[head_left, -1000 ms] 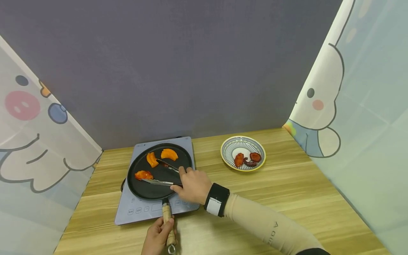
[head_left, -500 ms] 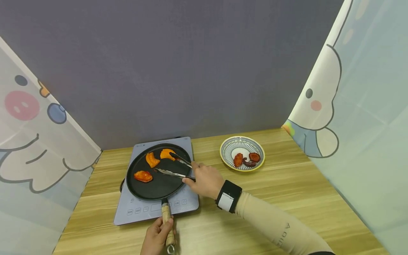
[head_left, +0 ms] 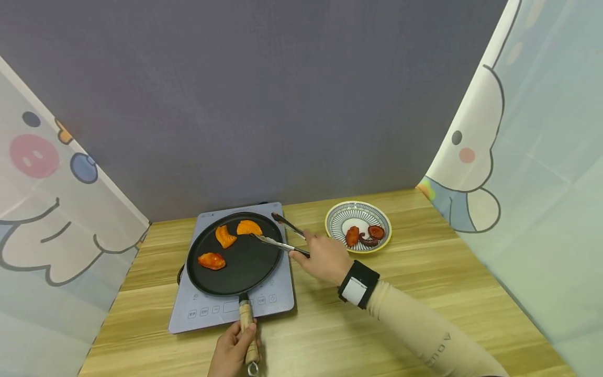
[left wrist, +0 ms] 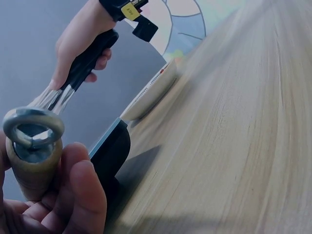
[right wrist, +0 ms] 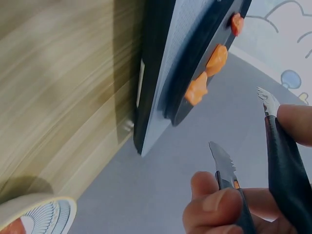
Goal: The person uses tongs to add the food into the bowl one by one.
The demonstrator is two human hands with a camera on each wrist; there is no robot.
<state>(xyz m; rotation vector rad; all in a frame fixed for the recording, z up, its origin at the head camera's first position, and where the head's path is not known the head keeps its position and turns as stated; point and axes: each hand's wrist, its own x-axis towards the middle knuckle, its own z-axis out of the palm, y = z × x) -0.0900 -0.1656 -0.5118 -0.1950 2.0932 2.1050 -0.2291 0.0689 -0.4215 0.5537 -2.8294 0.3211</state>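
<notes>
My left hand (head_left: 230, 350) grips the wooden handle (head_left: 246, 319) of a flat black frying pan (head_left: 249, 269); its metal hanging ring (left wrist: 34, 117) fills the near corner of the left wrist view. Inside the pan lie two curved orange pieces (head_left: 248, 227) towards the back and a glossy red-orange piece like a chicken wing (head_left: 212, 261) at the left. My right hand (head_left: 327, 257) holds metal tongs (head_left: 277, 243) with black grips. Their arms are spread with nothing between them, over the pan's right rim. Thumb and fingers are on separate arms in the right wrist view.
The pan stands on a grey induction cooker (head_left: 280, 309). To the right, a patterned plate (head_left: 346, 213) with a yellow rim bears a red wing-like piece (head_left: 352, 236), a dark curled piece (head_left: 369, 242) and a round slice (head_left: 376, 232). A grey wall (head_left: 301, 104) rises behind.
My right hand and the tongs have moved right and back from the wing-like piece to the pan's right rim, and the tongs have spread wider. My left hand stays on the handle.
</notes>
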